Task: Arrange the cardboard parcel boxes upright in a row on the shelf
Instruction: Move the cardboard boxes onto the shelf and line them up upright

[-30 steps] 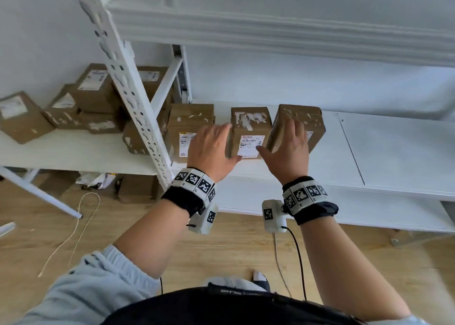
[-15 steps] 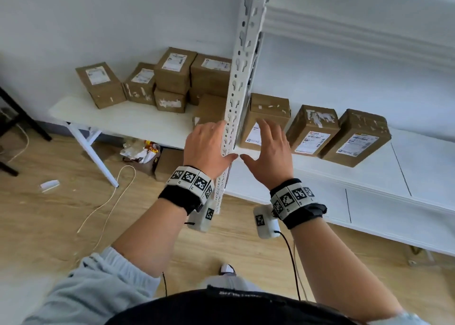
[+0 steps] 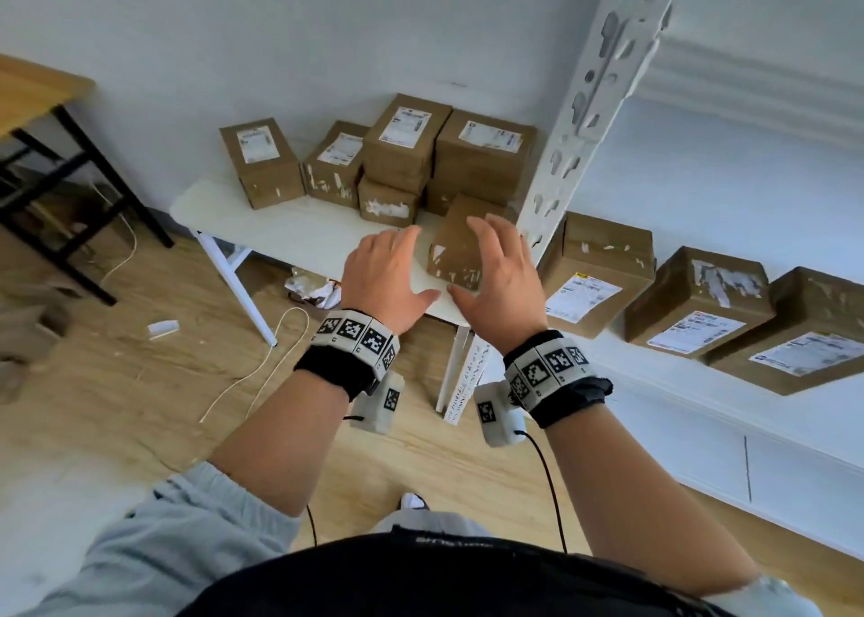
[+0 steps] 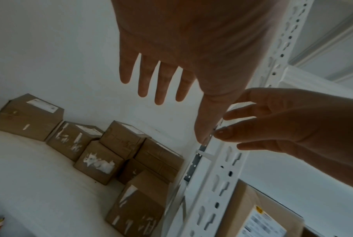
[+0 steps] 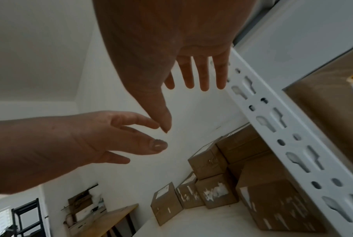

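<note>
Both hands are hovering with fingers spread and grasping nothing: the left hand (image 3: 381, 273) and the right hand (image 3: 498, 280) are flanking a small brown cardboard parcel box (image 3: 460, 247) sitting at the near edge of a white folding table (image 3: 290, 228), just left of the white perforated metal shelf post (image 3: 589, 102). Behind it, a cluster of brown labelled cardboard boxes (image 3: 402, 158) is crowding the wall. Three more brown parcel boxes (image 3: 692, 298) are standing side by side on the white shelf board (image 3: 701, 410) to the right.
</note>
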A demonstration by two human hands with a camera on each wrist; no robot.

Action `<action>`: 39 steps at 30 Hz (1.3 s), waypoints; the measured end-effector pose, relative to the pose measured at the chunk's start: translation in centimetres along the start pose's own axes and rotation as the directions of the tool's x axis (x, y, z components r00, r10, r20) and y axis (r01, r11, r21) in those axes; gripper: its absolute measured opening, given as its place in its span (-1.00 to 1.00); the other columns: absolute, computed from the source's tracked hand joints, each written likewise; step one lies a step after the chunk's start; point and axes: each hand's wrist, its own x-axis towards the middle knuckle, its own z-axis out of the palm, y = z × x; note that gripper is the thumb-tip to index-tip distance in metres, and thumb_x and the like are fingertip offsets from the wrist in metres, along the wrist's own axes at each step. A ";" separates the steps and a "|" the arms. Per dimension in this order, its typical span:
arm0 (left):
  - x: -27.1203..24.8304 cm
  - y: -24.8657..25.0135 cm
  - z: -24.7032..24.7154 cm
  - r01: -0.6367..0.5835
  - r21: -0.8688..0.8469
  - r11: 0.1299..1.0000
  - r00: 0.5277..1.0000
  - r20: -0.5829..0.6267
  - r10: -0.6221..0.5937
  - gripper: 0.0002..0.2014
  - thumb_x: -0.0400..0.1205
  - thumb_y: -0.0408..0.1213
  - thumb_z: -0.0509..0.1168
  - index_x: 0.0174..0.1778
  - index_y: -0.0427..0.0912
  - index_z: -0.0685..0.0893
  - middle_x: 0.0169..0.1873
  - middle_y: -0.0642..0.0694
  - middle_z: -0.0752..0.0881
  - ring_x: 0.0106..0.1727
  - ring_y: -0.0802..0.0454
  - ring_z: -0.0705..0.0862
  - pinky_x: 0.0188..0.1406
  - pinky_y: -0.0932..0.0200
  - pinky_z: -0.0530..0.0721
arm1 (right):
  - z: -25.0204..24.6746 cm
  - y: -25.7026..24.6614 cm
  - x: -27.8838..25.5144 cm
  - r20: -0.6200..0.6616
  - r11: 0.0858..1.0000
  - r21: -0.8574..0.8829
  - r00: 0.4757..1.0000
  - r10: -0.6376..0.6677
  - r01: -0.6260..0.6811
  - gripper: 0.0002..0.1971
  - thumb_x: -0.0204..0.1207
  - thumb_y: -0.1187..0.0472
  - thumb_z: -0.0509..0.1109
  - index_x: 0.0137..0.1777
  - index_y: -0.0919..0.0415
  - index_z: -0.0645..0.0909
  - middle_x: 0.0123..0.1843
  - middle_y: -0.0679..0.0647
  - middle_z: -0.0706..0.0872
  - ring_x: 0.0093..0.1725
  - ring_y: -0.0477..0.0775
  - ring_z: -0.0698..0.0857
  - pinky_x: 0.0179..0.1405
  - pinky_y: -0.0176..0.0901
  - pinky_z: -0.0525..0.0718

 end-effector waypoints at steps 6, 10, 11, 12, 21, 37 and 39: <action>4.7 -2.9 0.1 0.067 0.028 0.997 0.998 0.014 -0.068 -0.12 0.43 0.17 0.52 0.59 -0.09 0.33 0.46 -0.13 0.54 0.47 -0.18 0.47 0.40 -0.08 0.50 | 3.1 0.2 5.6 0.058 1.000 0.015 0.998 -0.023 0.022 -0.18 0.35 0.13 0.59 0.60 0.18 0.35 0.56 0.20 0.40 0.49 0.28 0.45 0.43 0.15 0.56; 7.4 -5.6 0.2 0.112 0.026 0.993 0.994 0.005 -0.112 -0.14 0.44 0.16 0.52 0.58 -0.07 0.32 0.45 -0.13 0.54 0.48 -0.18 0.45 0.39 -0.09 0.48 | 5.6 -0.4 9.6 0.102 0.999 0.036 0.994 -0.026 0.022 -0.17 0.36 0.12 0.60 0.61 0.15 0.33 0.59 0.17 0.36 0.53 0.25 0.41 0.45 0.12 0.54; 8.1 -6.4 0.2 0.125 0.027 0.992 0.992 0.005 -0.125 -0.14 0.44 0.16 0.51 0.59 -0.07 0.32 0.45 -0.13 0.54 0.48 -0.18 0.45 0.39 -0.09 0.48 | 6.3 -0.7 10.7 0.113 0.999 0.032 0.993 -0.030 0.027 -0.17 0.36 0.11 0.61 0.61 0.14 0.32 0.60 0.16 0.36 0.53 0.24 0.40 0.45 0.11 0.54; 8.8 -7.4 0.3 0.136 0.024 0.990 0.991 0.008 -0.137 -0.14 0.44 0.17 0.51 0.59 -0.07 0.32 0.46 -0.13 0.54 0.48 -0.18 0.45 0.39 -0.09 0.48 | 7.0 -1.0 11.8 0.123 0.999 0.028 0.992 -0.035 0.031 -0.16 0.36 0.11 0.61 0.62 0.14 0.31 0.60 0.16 0.35 0.54 0.23 0.40 0.46 0.11 0.53; 18.3 -18.4 1.9 0.153 -0.006 0.988 0.988 0.025 -0.153 -0.10 0.43 0.17 0.52 0.60 -0.09 0.30 0.47 -0.14 0.51 0.47 -0.17 0.47 0.43 -0.07 0.48 | 15.9 -3.9 22.5 0.158 0.999 -0.033 0.987 0.018 -0.012 -0.14 0.38 0.08 0.62 0.63 0.12 0.27 0.61 0.15 0.33 0.57 0.21 0.36 0.49 0.12 0.51; 39.1 -22.0 8.7 -0.258 -0.166 0.952 0.898 0.323 0.300 -0.01 0.38 0.18 0.55 0.63 -0.07 0.21 0.44 -0.18 0.50 0.44 -0.18 0.49 0.42 -0.13 0.50 | 22.3 0.3 34.4 0.054 0.760 -0.291 0.783 0.620 -0.582 -0.18 0.32 -0.01 0.57 0.57 0.06 0.32 0.55 0.21 0.37 0.48 0.32 0.42 0.41 0.29 0.53; 39.9 -21.9 10.4 -0.251 -0.205 0.946 0.876 0.367 0.312 0.05 0.35 0.22 0.55 0.66 -0.03 0.16 0.42 -0.19 0.52 0.38 -0.21 0.54 0.33 -0.19 0.59 | 23.2 0.8 34.5 0.095 0.743 -0.253 0.748 0.657 -0.620 -0.20 0.31 0.04 0.58 0.55 0.06 0.35 0.56 0.19 0.33 0.43 0.33 0.49 0.34 0.23 0.61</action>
